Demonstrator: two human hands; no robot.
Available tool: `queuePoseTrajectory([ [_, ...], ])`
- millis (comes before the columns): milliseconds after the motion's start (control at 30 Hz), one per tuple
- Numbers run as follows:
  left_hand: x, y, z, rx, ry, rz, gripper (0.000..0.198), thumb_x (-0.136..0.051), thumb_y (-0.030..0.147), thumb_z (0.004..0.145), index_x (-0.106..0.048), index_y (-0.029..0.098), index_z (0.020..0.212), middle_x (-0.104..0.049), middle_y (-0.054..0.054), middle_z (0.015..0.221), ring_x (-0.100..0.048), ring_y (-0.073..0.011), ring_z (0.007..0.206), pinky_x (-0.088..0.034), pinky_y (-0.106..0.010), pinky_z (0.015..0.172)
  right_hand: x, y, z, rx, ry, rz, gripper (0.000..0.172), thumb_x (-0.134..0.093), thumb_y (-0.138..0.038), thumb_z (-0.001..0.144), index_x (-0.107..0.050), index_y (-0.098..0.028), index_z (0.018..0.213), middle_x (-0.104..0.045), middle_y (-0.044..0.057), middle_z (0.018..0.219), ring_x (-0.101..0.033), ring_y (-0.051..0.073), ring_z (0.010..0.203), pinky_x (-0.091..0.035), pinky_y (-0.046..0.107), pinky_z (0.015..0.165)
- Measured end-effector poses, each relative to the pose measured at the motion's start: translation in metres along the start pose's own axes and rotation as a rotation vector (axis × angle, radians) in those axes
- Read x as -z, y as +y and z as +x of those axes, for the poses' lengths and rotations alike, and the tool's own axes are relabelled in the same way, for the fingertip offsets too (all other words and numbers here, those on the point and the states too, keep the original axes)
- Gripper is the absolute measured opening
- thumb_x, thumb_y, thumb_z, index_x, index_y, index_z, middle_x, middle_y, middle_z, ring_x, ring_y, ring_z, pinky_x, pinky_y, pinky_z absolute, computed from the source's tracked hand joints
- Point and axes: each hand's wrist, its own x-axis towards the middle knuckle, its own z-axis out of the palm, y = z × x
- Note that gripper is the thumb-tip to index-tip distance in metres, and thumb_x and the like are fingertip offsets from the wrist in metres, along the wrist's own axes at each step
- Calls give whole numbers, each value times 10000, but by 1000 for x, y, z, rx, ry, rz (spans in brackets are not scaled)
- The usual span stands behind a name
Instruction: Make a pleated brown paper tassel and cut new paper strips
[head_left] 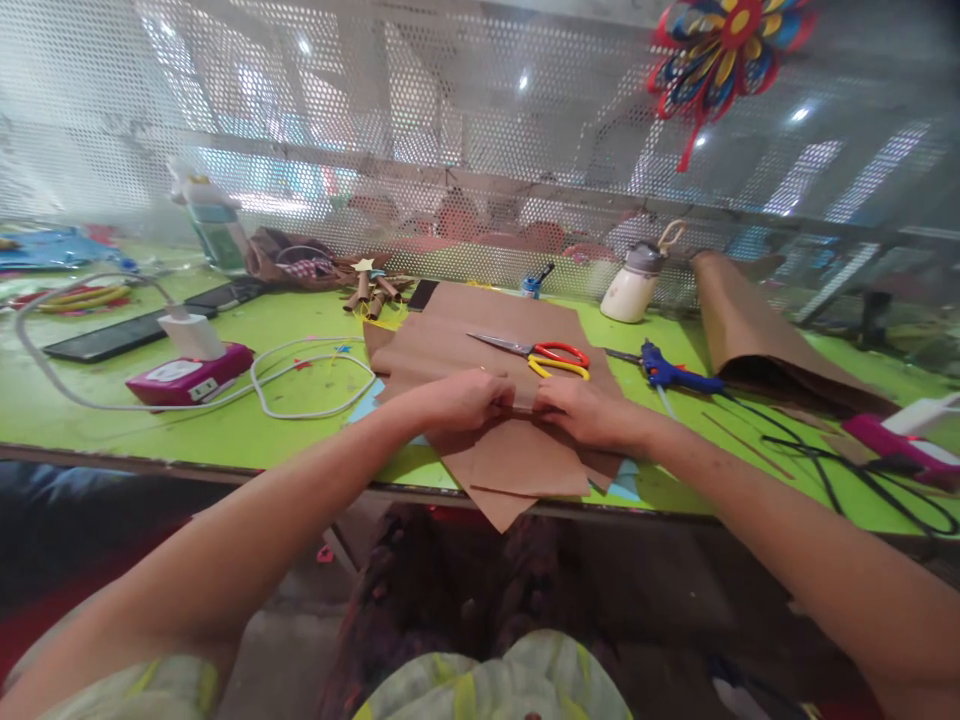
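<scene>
Sheets of brown paper (450, 345) lie stacked on the green table (315, 420), some hanging over its near edge. My left hand (469, 398) and my right hand (574, 410) meet over the middle of the stack. Both have their fingers curled and pinch a small piece of brown paper (523, 402) between them. Just beyond the hands, scissors (541, 353) with red and yellow handles rest on the paper.
A blue glue gun (673, 373) lies right of the scissors, its black cable running to a pink power strip (904, 450). Another pink strip (187, 378) with a white charger and cable sits at left. Small paper rolls (371, 290), phones, a white bottle (634, 285) and a large brown roll (750, 325) stand behind.
</scene>
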Motion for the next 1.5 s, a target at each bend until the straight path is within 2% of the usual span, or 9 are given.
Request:
queuePoseTrajectory([
  [267,5,2,-3,-29,-63,66,170,-509,126,797,-643,165,893,-579,-50,834,-464,-126,607,-301,-245,564,10,1,-4,19,-100,-49,125,-500,-117,858,-614,-163,836,-593,66,842,-528,174,772,-379,273,690],
  [467,5,4,-3,-42,-43,85,181,-524,147,803,-663,166,918,-566,-51,804,-464,-128,595,-309,-249,561,9,3,-7,29,-113,-101,35,-557,-138,817,-579,-164,826,-568,65,840,-510,175,740,-365,276,661],
  [800,9,9,-6,-121,-33,170,238,-494,143,830,-663,181,993,-540,-48,803,-475,-131,620,-338,-242,586,10,-8,-12,95,-111,-255,116,-500,-44,799,-533,-152,829,-550,63,849,-489,173,739,-377,276,668],
  [933,7,9,-6,-153,-14,202,214,-499,158,826,-669,178,954,-553,-52,804,-478,-135,627,-326,-246,577,4,-15,-20,123,-47,-407,144,-479,-31,805,-553,-129,880,-551,102,904,-491,218,838,-384,308,723],
  [1133,16,12,-6,-36,-29,59,160,-529,157,744,-675,165,810,-591,-17,684,-459,-120,566,-296,-246,538,-9,-17,-32,39,86,-483,134,-446,-80,875,-564,-141,853,-547,91,864,-478,223,831,-378,310,701],
  [1233,25,13,-7,-6,4,-62,221,-459,192,808,-673,146,776,-598,-3,646,-424,-98,528,-293,-234,532,-12,-16,-31,29,176,-432,169,-413,-103,910,-571,-143,865,-545,78,844,-484,202,800,-390,303,712],
  [1333,30,9,-6,-42,22,-119,353,-375,258,901,-654,125,731,-556,1,572,-377,-92,498,-291,-234,530,-10,-19,-25,45,278,-428,227,-370,-118,933,-571,-157,834,-540,73,816,-486,202,795,-402,312,727],
  [1400,32,3,-6,-71,-8,-184,374,-374,302,922,-655,122,753,-583,-7,611,-418,-100,535,-324,-229,564,-6,-21,-20,76,333,-445,244,-361,-114,932,-575,-162,827,-547,80,825,-489,212,821,-412,327,751],
  [1500,33,-5,-7,-94,-16,-399,362,-387,357,932,-674,141,883,-671,-40,840,-539,-133,722,-399,-233,694,0,-24,-11,118,411,-450,238,-371,-117,934,-595,-156,863,-562,94,858,-494,220,857,-427,345,802],
])
